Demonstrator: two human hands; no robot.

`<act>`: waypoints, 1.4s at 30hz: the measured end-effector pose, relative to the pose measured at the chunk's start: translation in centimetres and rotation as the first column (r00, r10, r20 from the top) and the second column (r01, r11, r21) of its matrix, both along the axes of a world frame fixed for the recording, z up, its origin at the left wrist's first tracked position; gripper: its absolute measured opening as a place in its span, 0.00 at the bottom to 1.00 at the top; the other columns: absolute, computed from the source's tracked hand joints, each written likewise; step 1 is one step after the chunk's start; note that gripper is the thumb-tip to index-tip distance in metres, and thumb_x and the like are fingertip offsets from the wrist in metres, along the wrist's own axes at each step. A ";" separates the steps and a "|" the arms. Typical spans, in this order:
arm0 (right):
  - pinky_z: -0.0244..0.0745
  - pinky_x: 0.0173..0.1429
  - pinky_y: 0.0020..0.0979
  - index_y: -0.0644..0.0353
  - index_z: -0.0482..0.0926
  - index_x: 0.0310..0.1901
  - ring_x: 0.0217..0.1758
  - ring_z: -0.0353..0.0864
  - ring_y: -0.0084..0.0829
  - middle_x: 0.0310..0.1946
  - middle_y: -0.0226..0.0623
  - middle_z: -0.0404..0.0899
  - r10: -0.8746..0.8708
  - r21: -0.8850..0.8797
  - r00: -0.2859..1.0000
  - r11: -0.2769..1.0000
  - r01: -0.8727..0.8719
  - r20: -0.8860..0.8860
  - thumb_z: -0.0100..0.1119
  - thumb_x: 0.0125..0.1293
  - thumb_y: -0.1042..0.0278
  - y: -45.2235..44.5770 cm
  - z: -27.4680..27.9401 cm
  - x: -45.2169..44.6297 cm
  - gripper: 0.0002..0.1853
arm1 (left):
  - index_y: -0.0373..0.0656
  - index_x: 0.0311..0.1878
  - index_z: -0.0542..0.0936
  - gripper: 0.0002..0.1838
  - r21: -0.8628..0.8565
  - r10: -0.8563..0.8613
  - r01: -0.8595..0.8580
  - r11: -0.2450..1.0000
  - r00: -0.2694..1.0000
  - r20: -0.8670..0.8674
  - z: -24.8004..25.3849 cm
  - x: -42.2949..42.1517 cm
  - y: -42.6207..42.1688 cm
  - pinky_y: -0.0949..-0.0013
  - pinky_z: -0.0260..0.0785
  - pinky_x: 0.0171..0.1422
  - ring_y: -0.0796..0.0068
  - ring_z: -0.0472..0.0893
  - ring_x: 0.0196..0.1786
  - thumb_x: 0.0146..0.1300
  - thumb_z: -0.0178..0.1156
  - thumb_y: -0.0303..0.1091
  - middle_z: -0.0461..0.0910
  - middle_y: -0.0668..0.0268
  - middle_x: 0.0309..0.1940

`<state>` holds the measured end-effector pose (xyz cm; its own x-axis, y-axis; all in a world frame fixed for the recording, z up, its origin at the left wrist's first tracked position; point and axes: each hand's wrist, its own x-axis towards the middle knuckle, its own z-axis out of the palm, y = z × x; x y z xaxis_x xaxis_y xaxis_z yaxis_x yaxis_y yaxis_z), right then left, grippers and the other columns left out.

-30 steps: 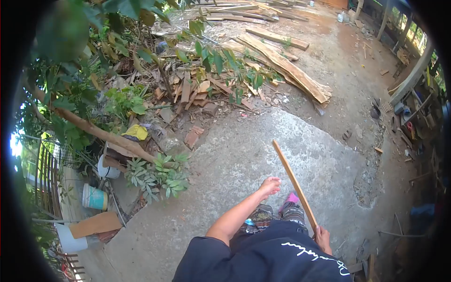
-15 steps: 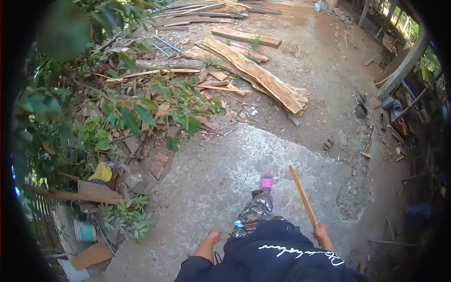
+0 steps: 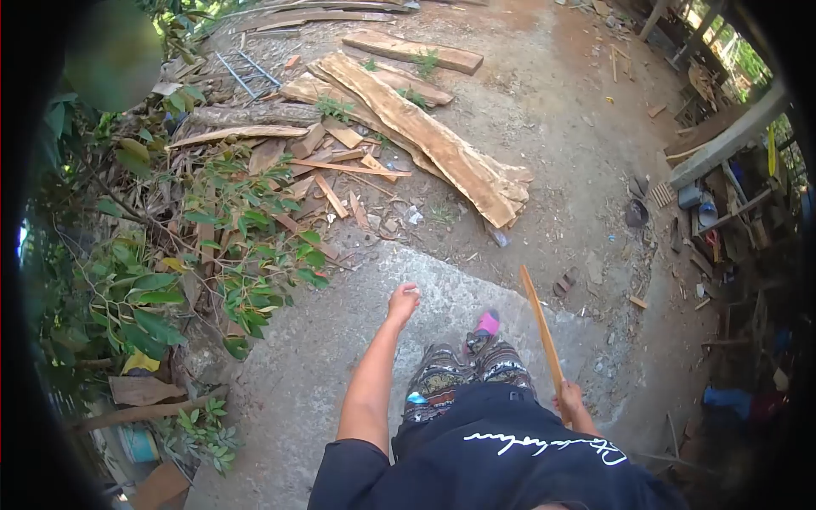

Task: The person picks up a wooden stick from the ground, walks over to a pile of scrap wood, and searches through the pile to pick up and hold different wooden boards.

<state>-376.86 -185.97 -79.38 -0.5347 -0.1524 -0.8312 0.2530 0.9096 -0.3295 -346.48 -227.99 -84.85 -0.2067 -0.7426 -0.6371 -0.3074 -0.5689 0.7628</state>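
Note:
My right hand (image 3: 569,396) is wrapped round the lower end of a narrow wooden strip (image 3: 542,327), which points forward and slightly left over the concrete. My left hand (image 3: 403,303) is held out ahead over the concrete slab (image 3: 357,340), touching nothing around it. Its fingers are curled in, with a small pale spot at their tips; what they hold, if anything, I cannot make out. A pink shoe (image 3: 488,322) shows on one foot in front of me, near the slab's far edge.
Long rough-edged planks (image 3: 425,127) lie on the dirt ahead. Wood scraps (image 3: 340,166) and a leafy branch (image 3: 246,255) fill the left side. A sandal (image 3: 565,282) lies beyond the slab. At right stand a post (image 3: 727,140) and cluttered shelving.
My left hand has swung forward from beside my waist. The view has moved ahead, bringing the planks closer. My right hand keeps hold of the wooden strip, now more upright in view.

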 end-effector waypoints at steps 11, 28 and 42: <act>0.69 0.15 0.33 0.53 0.65 0.57 0.13 0.72 0.32 0.18 0.43 0.73 0.154 -0.135 0.988 0.980 -0.148 0.030 0.36 0.71 0.53 -12.6 -9.2 -21.5 0.20 | 0.41 0.44 0.79 0.12 0.150 -0.649 0.847 0.511 0.265 0.713 -24.5 -8.6 0.8 0.67 0.72 0.29 0.70 0.80 0.30 0.56 0.59 0.32 0.80 0.59 0.30; 0.69 0.46 0.39 0.62 0.77 0.45 0.40 0.77 0.40 0.34 0.48 0.79 0.315 -0.126 0.937 0.934 -0.335 -0.152 0.43 0.67 0.48 -15.3 -32.8 -54.7 0.24 | 0.45 0.41 0.83 0.16 -0.098 -0.151 0.268 0.958 0.768 0.623 -17.0 -38.3 -19.2 0.60 0.73 0.48 0.59 0.81 0.46 0.55 0.57 0.43 0.82 0.57 0.41; 0.70 0.46 0.49 0.68 0.78 0.38 0.42 0.77 0.57 0.34 0.59 0.78 0.629 0.236 0.706 0.777 -0.583 -0.327 0.46 0.61 0.55 -32.3 -18.7 -84.1 0.21 | 0.38 0.21 0.78 0.16 0.289 -0.321 0.253 0.924 0.922 0.219 -21.1 -68.1 -19.0 0.66 0.65 0.24 0.72 0.74 0.20 0.57 0.62 0.40 0.76 0.63 0.18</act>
